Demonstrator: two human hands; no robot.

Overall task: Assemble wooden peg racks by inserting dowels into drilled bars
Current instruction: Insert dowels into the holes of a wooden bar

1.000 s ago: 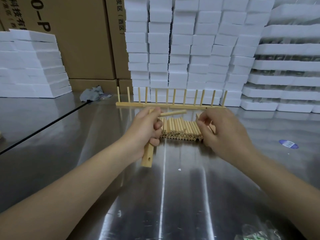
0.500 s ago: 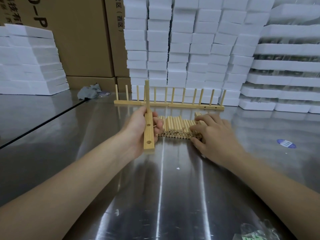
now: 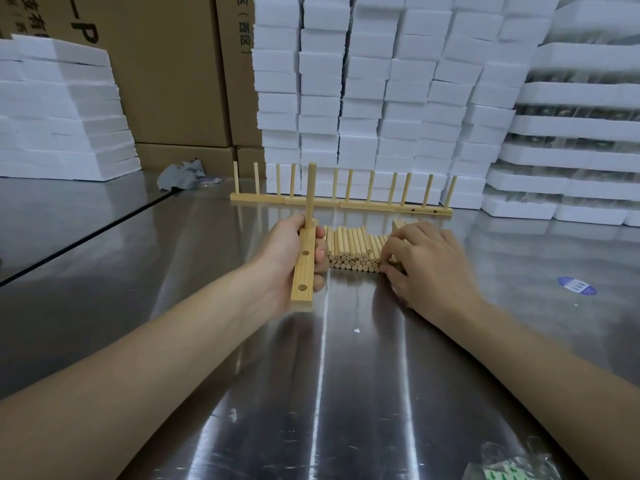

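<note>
The left hand (image 3: 280,254) grips a drilled bar (image 3: 304,271) holding one dowel (image 3: 310,192). The right hand (image 3: 429,265) curls its fingers into the dowel pile (image 3: 349,247), grasp hidden.

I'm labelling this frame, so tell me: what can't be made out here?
1. Head view: whether the right hand grips a dowel; its curled fingers hide their tips in the pile of short light wooden dowels.
2. Head view: where the upright wooden dowel meets the drilled light wooden bar; the left hand covers it.
3. Head view: the clear plastic bag with green print, cut off by the bottom edge.
</note>
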